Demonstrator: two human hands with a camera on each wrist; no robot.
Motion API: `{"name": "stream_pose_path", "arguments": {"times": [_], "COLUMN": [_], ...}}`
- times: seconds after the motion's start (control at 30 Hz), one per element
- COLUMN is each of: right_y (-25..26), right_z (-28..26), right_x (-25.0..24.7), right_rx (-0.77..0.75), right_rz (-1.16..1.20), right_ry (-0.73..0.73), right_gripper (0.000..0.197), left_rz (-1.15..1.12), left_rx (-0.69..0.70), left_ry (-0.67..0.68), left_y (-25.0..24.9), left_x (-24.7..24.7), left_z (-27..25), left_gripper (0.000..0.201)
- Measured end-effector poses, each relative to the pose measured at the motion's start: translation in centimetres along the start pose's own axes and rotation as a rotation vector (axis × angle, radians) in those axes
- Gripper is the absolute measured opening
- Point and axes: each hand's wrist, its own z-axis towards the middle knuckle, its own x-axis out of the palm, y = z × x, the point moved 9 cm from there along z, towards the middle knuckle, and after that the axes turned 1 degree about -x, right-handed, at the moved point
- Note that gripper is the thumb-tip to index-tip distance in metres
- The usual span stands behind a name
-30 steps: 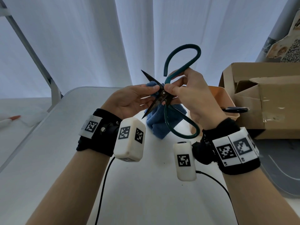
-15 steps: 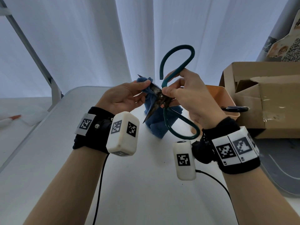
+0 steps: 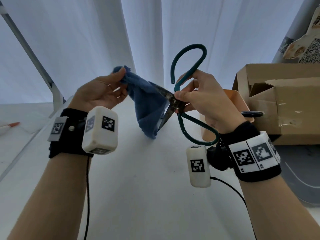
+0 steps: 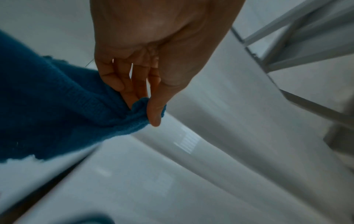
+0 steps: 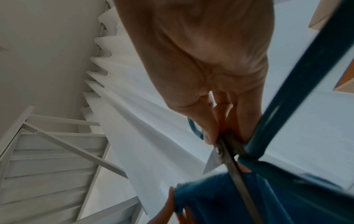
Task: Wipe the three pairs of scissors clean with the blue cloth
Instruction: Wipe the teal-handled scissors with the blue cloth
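Two raised hands: left hand pinches blue cloth, right hand grips green scissors.

Looks like a makeshift recording booth rather than a home; pale pleated curtains hang all round a plain white surface; a metal frame props up the left side; a taped cardboard box sits off right; tagged camera wristbands with cables.

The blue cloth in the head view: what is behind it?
Behind the blue cloth run the open blades of the green-handled scissors. Only the parts near the pivot and one lower edge show; the upper blade's tip is covered.
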Motion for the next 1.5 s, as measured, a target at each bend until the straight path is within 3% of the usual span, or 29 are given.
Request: {"name": "stream_pose_path", "arguments": {"times": [0.07, 0.13, 0.27, 0.37, 0.5, 0.7, 0.93, 1.03, 1.2, 1.4, 1.5], "right_y": [0.1, 0.3, 0.3, 0.0, -0.3, -1.2, -1.6, -2.0, -1.5, -1.6, -1.7], "right_z": [0.0, 0.0, -0.1, 0.0, -0.1, 0.4, 0.4, 0.3, -0.2, -0.9, -0.9], "right_x": [-0.7, -1.1, -1.2, -1.4, -1.7, -1.9, -0.9, -0.3, 0.3, -1.4, -1.6], "right_rx": [0.015, 0.020, 0.039, 0.048, 0.055, 0.070, 0.090, 0.134, 0.232, 0.263, 0.247], "right_rz": [0.086, 0.173, 0.294, 0.375, 0.562, 0.840, 1.008, 1.014, 0.945, 0.837, 0.642], "right_ry": [-0.029, -0.063, -0.100, -0.135, -0.187, -0.278, -0.279, -0.254, -0.125, -0.220, -0.166], "right_gripper": [0.027, 0.027, 0.023, 0.022, 0.020, 0.033, 0.047, 0.047, 0.015, 0.022, 0.022], "left_rz": [0.168, 0.349, 0.591, 0.721, 0.719, 0.679, 0.546, 0.564, 0.583, 0.596, 0.588], "left_rx": [0.088, 0.103, -0.035, -0.091, -0.081, -0.116, -0.039, -0.011, 0.033, 0.081, 0.105], "left_ry": [-0.087, -0.122, 0.000, 0.049, -0.015, 0.349, 0.346, 0.286, 0.177, 0.082, 0.055], "left_y": [-0.7, 0.3, 4.6, 5.6, 5.4, 6.4, 5.3, 4.7, 3.1, 0.5, -0.6], "left_x": [-1.5, -1.7, 0.3, 0.9, 0.8, 5.6, 7.3, 6.8, 4.4, 1.9, 1.3], "left_z": [0.1, 0.5, 1.1, 0.9, 0.5, -2.0, -3.5, -3.6, -3.9, -4.4, -4.5], "left_gripper": [0.008, 0.014, 0.010, 0.021, 0.032, 0.048, 0.041, 0.029, 0.018, 0.017, 0.017]}}
